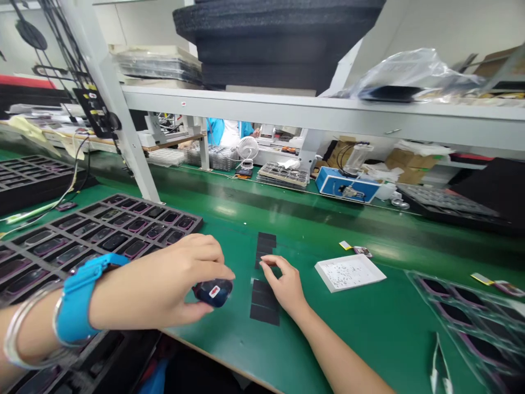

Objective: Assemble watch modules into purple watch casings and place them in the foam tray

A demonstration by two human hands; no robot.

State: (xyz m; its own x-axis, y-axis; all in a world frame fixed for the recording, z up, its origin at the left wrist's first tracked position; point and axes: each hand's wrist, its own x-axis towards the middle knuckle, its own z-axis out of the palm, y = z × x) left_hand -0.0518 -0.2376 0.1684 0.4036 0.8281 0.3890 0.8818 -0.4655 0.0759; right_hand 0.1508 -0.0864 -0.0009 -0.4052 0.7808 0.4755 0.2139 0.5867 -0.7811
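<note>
My left hand (pixel 180 284) is closed around a small dark blue device (pixel 213 291) with a red-and-white label, held just above the green bench. A blue watch (pixel 80 298) and silver bangles sit on that wrist. My right hand (pixel 283 284) pinches the edge of a black adhesive strip (pixel 264 257) in a column of black strips (pixel 264 303) lying on the bench mat. The two hands are close together near the front edge.
A dark tray (pixel 102 230) of small devices lies at left. A white pad (pixel 348 272) lies to the right, a clear tray (pixel 471 317) and tweezers (pixel 438 364) further right. A slanted metal post (pixel 118 109) and shelf (pixel 320 112) stand ahead; a person in blue works beyond.
</note>
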